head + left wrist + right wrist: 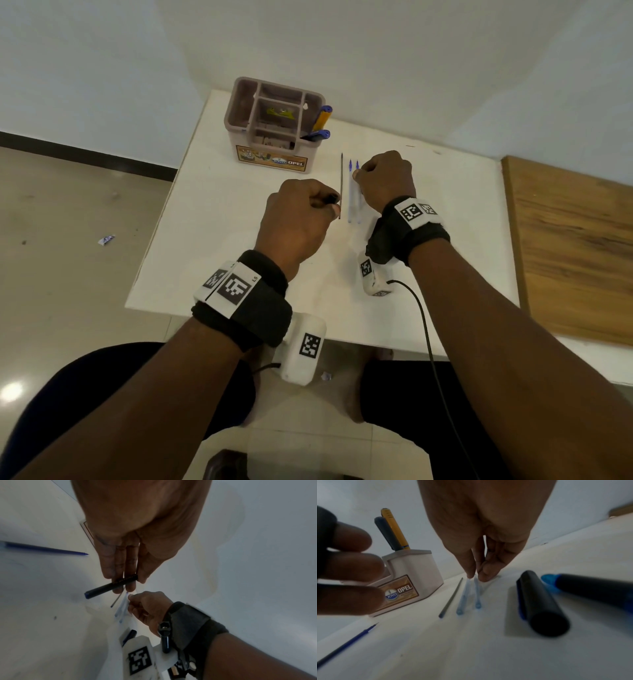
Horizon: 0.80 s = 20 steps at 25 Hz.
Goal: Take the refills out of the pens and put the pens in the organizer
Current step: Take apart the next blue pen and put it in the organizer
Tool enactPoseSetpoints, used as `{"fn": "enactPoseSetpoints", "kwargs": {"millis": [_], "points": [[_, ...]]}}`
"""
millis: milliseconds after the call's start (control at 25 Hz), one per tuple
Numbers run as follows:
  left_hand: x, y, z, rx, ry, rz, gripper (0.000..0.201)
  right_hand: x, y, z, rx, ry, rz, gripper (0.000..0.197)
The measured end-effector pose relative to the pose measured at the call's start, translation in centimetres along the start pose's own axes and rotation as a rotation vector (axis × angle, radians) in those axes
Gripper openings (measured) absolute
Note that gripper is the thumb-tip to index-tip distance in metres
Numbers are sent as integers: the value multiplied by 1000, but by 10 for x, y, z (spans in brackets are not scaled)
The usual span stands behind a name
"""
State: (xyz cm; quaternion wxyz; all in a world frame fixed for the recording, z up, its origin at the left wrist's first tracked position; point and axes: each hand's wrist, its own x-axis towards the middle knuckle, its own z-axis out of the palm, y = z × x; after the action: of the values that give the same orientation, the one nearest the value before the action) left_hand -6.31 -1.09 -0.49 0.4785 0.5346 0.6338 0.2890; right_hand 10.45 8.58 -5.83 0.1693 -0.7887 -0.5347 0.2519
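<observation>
A beige organizer (pixel 310 102) stands at the table's far side with a yellow pen (pixel 323 117) and a dark pen (pixel 317 135) in its right compartment. In front of it lie a dark refill (pixel 341 185) and two clear blue-tipped refills (pixel 350 192) side by side. My right hand (pixel 359 172) pinches the far end of the right clear refill (pixel 477 595), which lies on the table. My left hand (pixel 325 202), just left of the dark refill, grips a black pen barrel (pixel 111 586) above the table. A blue refill (pixel 46 549) lies apart from the others.
A black pen piece (pixel 541 604) and a black pen with a blue end (pixel 590 588) lie on the white table (pixel 212 205) under my right wrist. A wooden board (pixel 575 246) adjoins the table on the right. Walls close the far side.
</observation>
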Motion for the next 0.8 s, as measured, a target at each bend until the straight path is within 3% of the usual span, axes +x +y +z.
{"fn": "enactPoseSetpoints", "kwargs": {"millis": [240, 480, 640, 800], "points": [[-9, 7, -11, -30, 21, 19, 28, -34, -12, -5, -40, 47, -110, 30], [-31, -9, -57, -78, 239, 28, 27, -92, -46, 33, -26, -264, -164, 37], [-36, -14, -70, -152, 276, 30, 28, -108, -73, 58, -118, -229, -108, 53], [-29, -16, -73, -161, 284, 26, 30, -108, -92, 55, -266, -217, -135, 41]]}}
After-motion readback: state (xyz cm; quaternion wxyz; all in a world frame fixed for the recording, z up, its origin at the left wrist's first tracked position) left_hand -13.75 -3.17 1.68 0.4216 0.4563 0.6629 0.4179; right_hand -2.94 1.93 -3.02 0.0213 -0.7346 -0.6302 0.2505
